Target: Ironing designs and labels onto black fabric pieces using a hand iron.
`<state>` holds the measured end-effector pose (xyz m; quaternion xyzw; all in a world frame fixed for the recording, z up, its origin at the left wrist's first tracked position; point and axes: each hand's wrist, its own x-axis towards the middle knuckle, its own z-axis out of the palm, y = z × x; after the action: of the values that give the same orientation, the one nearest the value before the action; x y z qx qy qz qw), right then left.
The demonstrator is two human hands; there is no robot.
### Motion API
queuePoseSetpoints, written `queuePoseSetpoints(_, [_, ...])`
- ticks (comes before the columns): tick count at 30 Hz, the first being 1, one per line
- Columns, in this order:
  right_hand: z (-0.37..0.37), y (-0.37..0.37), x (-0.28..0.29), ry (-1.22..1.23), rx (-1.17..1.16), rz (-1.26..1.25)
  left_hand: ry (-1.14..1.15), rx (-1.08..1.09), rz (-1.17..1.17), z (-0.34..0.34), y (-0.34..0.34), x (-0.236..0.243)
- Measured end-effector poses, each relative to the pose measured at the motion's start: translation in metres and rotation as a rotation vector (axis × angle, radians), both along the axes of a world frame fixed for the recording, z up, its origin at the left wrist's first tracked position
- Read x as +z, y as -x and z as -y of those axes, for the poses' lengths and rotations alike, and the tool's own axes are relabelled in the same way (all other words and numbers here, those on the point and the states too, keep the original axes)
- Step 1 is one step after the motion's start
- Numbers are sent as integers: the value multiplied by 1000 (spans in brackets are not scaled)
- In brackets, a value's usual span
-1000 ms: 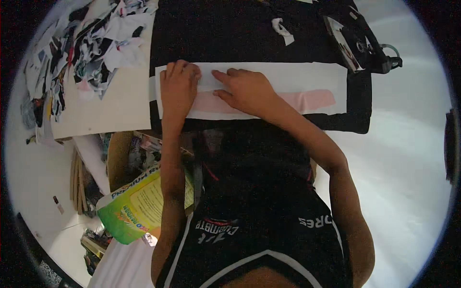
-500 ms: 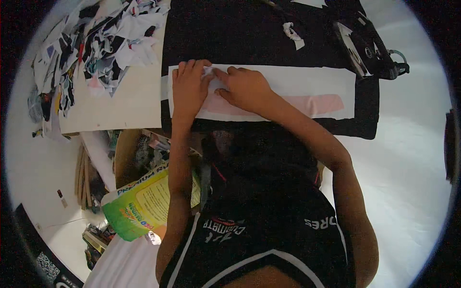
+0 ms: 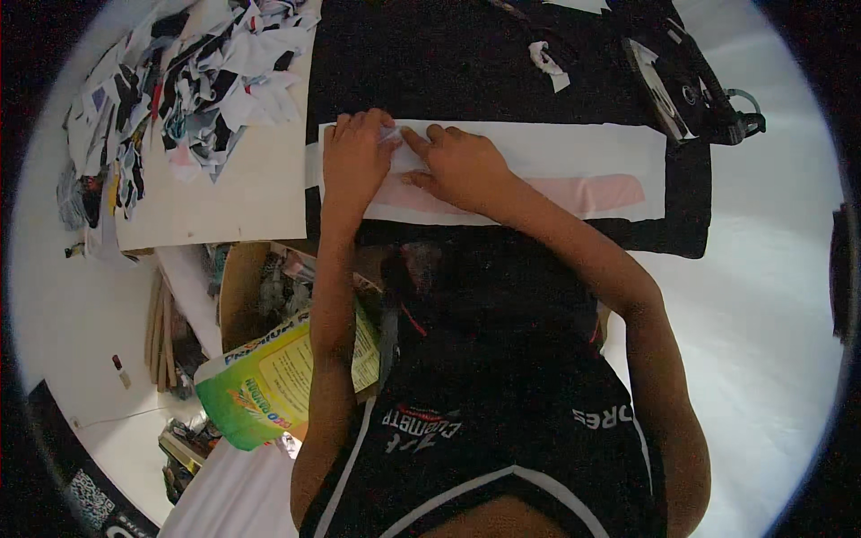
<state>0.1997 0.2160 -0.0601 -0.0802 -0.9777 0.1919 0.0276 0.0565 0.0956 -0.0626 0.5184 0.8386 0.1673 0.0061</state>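
Observation:
A long white fabric piece (image 3: 583,148) lies flat on a black pad, with a pale pink strip (image 3: 583,193) along its near side. My left hand (image 3: 357,166) rests on the white piece's left end, its fingers bent at the far edge. A small crumpled whitish piece (image 3: 391,133) shows between its thumb and fingers. Beside it, my right hand (image 3: 466,170) presses on the white fabric. Its index finger points at the whitish piece, and the thumb is spread apart from it. My right hand covers part of the pink strip.
The black pad (image 3: 430,63) covers the table's right part; a black clothes iron (image 3: 686,85) rests on it. A crumpled white scrap (image 3: 547,65) lies farther back. Fabric scraps (image 3: 206,90) heap at far left. Below the table, a green-yellow sack (image 3: 269,386) leans against a cardboard box (image 3: 238,296).
The whole view has shifted very slightly. Both hands stay at the same place on the white fabric, with hardly any visible finger movement.

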Motion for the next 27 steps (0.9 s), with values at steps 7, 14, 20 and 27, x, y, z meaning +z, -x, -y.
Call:
queuePoseSetpoints(7, [1, 0, -1, -16, 2, -11, 28, -58, -154, -5, -1, 2])
queuePoseSetpoints(14, [2, -1, -4, -11, 9, -22, 111, -75, -389, -11, -13, 10])
queuePoseSetpoints(20, [-3, -1, -1, 37, 32, -6, 198, -15, -365, -17, -9, 6])
queuePoseSetpoints(27, [-5, -1, -1, 109, 17, 13, 105, -36, -316, -14, -8, 5])
